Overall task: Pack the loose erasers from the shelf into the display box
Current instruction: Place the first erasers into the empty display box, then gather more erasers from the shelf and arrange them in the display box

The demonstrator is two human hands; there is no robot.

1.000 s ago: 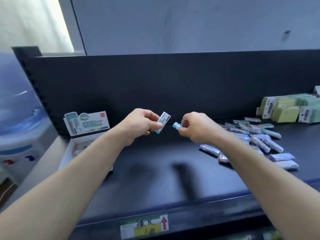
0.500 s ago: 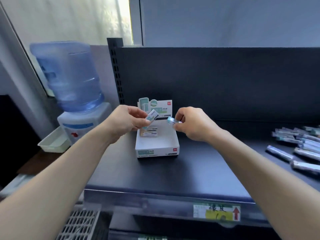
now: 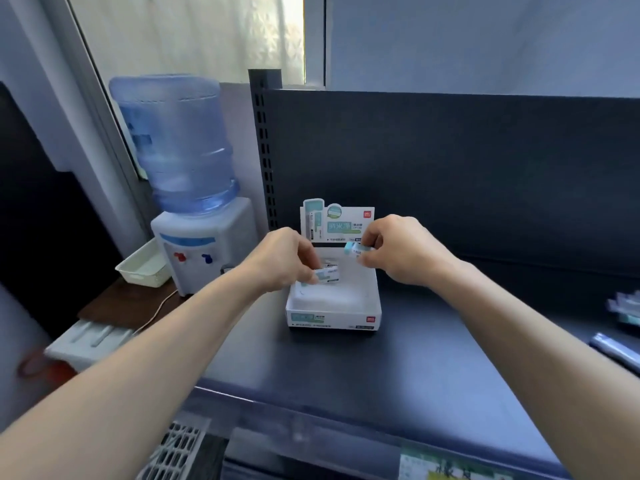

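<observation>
- The dark shelf (image 3: 433, 358) fills most of your view, with its back panel upright behind everything.
- A water dispenser (image 3: 176, 143) with a blue bottle stands beyond the shelf's left end.
- The white display box (image 3: 332, 318) sits on the shelf near that end, with its header card standing at the back.
- Your left hand (image 3: 280, 261) reaches over the box's left side, fingers pinching an eraser (image 3: 327, 274) low inside the box.
- Your right hand (image 3: 401, 251) hovers above the box's back right corner, fingers pinching a second eraser (image 3: 356, 250).
- The loose erasers (image 3: 623, 310) lie at the shelf's right edge, well apart from the box.
</observation>
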